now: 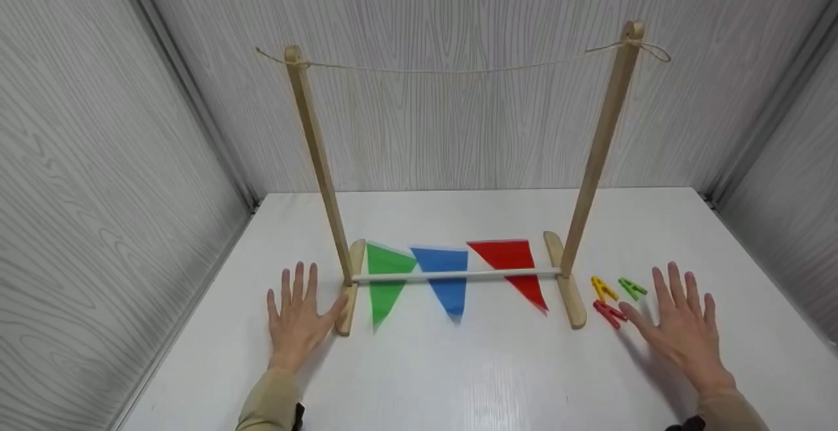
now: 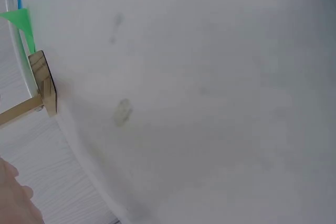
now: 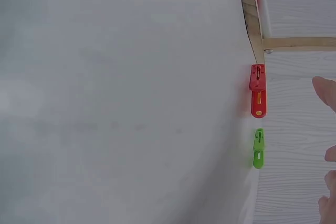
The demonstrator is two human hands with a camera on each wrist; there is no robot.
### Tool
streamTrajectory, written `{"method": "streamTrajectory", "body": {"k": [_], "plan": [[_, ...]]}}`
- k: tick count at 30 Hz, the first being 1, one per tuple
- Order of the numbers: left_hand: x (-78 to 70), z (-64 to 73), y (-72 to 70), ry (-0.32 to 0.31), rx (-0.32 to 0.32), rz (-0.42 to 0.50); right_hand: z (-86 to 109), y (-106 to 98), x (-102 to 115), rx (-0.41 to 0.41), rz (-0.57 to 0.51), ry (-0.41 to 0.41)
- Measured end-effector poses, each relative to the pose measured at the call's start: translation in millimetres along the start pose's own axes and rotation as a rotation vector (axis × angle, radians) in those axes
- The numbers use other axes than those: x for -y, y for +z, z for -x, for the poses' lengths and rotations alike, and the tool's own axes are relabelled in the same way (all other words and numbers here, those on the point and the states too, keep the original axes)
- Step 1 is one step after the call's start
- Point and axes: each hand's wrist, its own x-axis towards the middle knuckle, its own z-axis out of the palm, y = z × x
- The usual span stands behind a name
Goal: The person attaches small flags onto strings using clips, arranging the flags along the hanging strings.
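White counter (image 1: 484, 372) carries a wooden stand (image 1: 601, 156), two posts on feet, thin string (image 1: 419, 71) tied across the tops, white crossbar (image 1: 481, 275) low between. Left hand (image 1: 296, 326) beside the left foot, thumb contact unclear, right hand (image 1: 684, 336) just right of the clips, both with fingers straight and spread apart. Under the crossbar lie green flag (image 1: 386, 262), blue flag (image 1: 446, 261) and red flag (image 1: 514, 254), left to right, points toward the person; yellow clip (image 1: 596, 284), red clip (image 1: 606, 312), green clip (image 1: 628, 285) bunched right of the right foot.
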Motion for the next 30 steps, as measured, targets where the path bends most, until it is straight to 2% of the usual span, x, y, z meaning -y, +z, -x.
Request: {"method": "streamTrajectory", "body": {"k": [8, 10, 12, 16, 19, 21, 23, 30], "plan": [[-7.3, -2.9, -3.2, 0.018, -0.075, 0.003, -6.1, -1.1, 1.7, -0.024, 0.002, -0.041], [-10.3, -2.2, -1.1, 0.03, -0.133, -0.001, -8.0, -1.1, 3.5, -0.024, 0.004, -0.046], [-14.0, -1.4, 1.4, 0.05, -0.238, 0.0, -9.9, -1.2, 6.0, -0.022, -0.006, -0.051], [-23.8, -4.2, 6.6, 0.137, -0.526, 0.023, -15.0, -2.1, 12.5, -0.046, -0.051, -0.069], [-34.4, -6.8, 8.0, 0.212, -0.66, 0.044, -18.2, -1.8, 18.4, -0.093, -0.096, -0.083], [-43.3, -7.4, 8.1, 0.248, -0.687, 0.05, -19.9, -0.9, 22.5, -0.118, -0.128, -0.088], [-52.9, -7.5, 8.7, 0.274, -0.683, 0.058, -21.2, 0.4, 26.7, -0.133, -0.152, -0.096], [-90.8, -9.5, 16.1, 0.354, -0.573, 0.094, -26.1, 6.2, 41.1, -0.098, -0.235, -0.128]]}}
